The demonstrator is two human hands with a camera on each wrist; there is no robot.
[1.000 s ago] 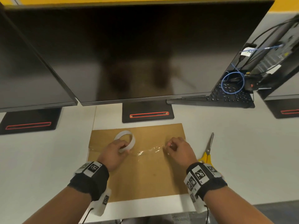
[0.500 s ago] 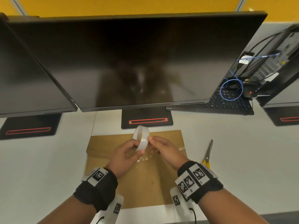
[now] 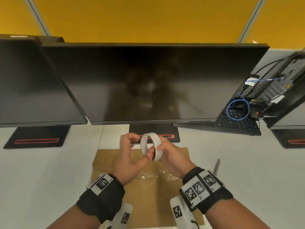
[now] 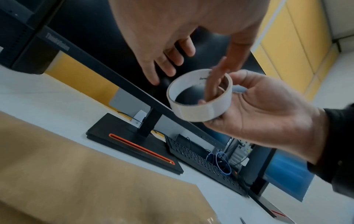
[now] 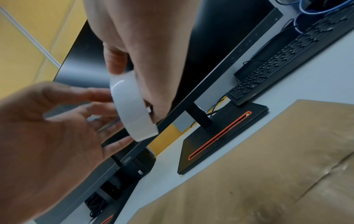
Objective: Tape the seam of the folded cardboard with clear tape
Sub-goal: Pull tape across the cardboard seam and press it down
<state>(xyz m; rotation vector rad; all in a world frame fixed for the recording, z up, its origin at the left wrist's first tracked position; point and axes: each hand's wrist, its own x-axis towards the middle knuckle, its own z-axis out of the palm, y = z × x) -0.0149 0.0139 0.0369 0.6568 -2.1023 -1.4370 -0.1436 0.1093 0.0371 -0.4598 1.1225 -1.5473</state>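
Note:
A white roll of clear tape (image 3: 157, 146) is held up above the brown folded cardboard (image 3: 148, 204), in front of the monitor stand. My right hand (image 3: 171, 157) grips the roll, thumb on top and fingers beneath, as the left wrist view shows at the roll (image 4: 201, 112) and right hand (image 4: 268, 113). My left hand (image 3: 127, 156) is beside it; its thumb reaches into the roll's core and its fingers (image 4: 168, 60) stay relaxed, apart from the roll. A crinkled strip of clear tape (image 3: 155, 175) lies across the cardboard's seam (image 5: 325, 171).
A big dark monitor (image 3: 148, 83) hangs over the back of the white desk (image 3: 49, 179), its black stand base (image 3: 137, 129) just beyond the cardboard. Scissors (image 3: 216, 166) lie right of the cardboard. A keyboard (image 3: 236, 123) and cables sit at the back right.
Both hands have lifted off the cardboard and come together in the air. The roll, earlier in my left hand, is now gripped by my right. The head view has tilted up.

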